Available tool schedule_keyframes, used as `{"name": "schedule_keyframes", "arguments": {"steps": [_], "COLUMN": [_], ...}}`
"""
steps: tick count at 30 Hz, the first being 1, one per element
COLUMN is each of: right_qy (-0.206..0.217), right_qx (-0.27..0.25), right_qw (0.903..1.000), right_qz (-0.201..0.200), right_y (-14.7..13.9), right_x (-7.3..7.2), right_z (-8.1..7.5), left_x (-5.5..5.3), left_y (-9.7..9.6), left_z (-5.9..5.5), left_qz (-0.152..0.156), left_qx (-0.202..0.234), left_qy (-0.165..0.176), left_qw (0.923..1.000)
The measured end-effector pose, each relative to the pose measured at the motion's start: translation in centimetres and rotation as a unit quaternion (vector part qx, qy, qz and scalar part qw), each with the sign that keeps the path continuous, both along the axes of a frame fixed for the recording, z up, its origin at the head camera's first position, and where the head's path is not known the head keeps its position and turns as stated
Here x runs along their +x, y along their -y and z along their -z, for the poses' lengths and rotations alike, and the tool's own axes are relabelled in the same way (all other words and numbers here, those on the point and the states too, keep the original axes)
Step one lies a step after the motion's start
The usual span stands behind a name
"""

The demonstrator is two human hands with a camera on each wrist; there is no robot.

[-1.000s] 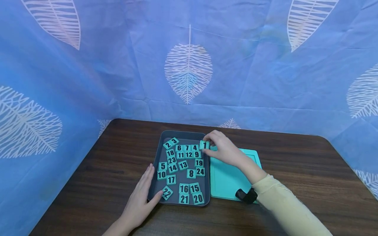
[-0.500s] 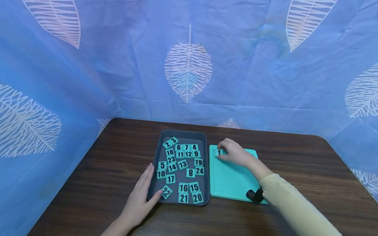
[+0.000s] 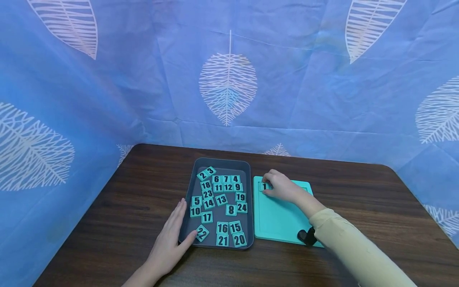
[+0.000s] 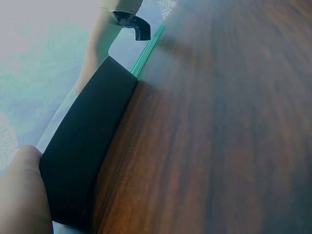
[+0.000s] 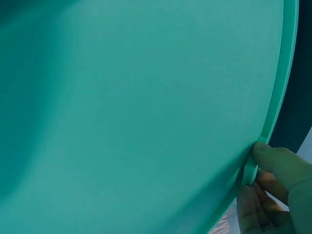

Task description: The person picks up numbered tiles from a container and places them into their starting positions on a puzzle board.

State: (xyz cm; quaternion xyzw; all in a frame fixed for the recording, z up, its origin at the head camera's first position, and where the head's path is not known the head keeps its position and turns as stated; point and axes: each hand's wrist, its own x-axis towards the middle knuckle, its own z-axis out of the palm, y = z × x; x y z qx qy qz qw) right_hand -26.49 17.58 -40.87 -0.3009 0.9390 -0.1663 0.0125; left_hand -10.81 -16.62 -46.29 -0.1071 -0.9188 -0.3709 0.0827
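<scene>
My right hand pinches a small turquoise number tile marked 1 between thumb and fingers. The tile sits at the upper left corner of a turquoise board with a raised rim. In the right wrist view the tile is right at the board's inner edge. My left hand rests against the lower left corner of a dark grey tray, fingers straight along its outer side and thumb reaching over the rim near the tile marked 22.
Several other number tiles lie face up in the tray, among them 16 and 8. Tray and board stand side by side on a dark wooden table. Behind hangs a blue cloth with white leaf prints.
My right hand has carried the tile marked 1 from over the tray's right edge to the board's upper left corner, lowering it there. The left hand has stayed at the tray.
</scene>
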Motion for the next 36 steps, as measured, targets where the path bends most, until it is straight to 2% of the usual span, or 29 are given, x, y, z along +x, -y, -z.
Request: {"name": "schedule_keyframes", "arguments": {"steps": [18,36], "right_qy": [-0.011,-0.011], "right_qx": [0.007,-0.020], "right_qw": [0.9999,0.9997], "right_qz": [-0.004,-0.011], "right_y": [0.48,0.39], "right_x": [0.05,0.09], "right_z": [-0.21,-0.57], "left_x": [-0.04,0.02], "left_y": [0.05,0.03], "left_z": [-0.08,0.03], "left_qz": [0.000,0.002], "left_qx": [0.001,0.005], "left_qy": [0.002,-0.001], "left_qw": [1.0000,1.0000]}}
